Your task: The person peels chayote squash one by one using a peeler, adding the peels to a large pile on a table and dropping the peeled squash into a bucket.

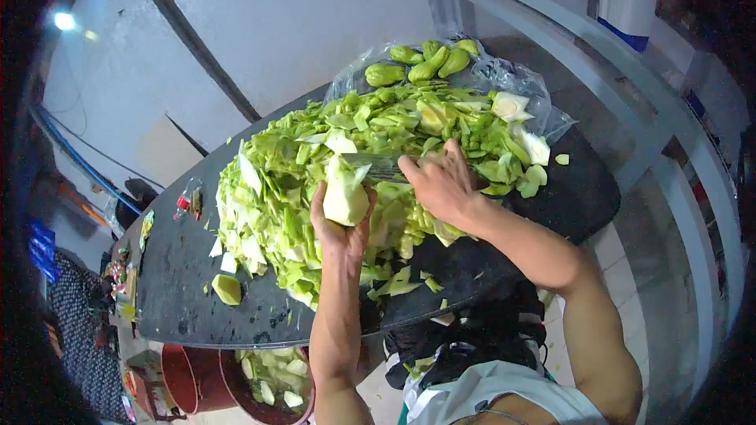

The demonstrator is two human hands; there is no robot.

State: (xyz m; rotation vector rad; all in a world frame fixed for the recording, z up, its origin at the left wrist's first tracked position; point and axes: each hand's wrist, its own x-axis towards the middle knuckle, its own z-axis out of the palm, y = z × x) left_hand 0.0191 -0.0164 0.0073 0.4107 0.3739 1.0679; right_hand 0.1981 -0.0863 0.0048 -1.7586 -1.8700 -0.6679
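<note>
My left hand (341,230) grips a mostly peeled, pale green chayote (345,198) from below. A strip of peel sticks up at its upper right side. In my right hand (440,183) is a knife with a broad metal blade (375,166), which points left and meets the chayote's top; the handle is mostly hidden by my fingers. Under and around both hands spreads a large heap of green peelings (283,212) on a dark table (177,289). Whole unpeeled chayotes (428,65) lie on a clear plastic bag (520,79) at the far side.
A cut chayote piece (227,290) and a small plastic bottle (188,198) lie on the table's left part. Below the near edge stands a red tub (310,389) holding pale pieces in liquid, beside another red container (189,378). A metal frame (661,147) curves along the right.
</note>
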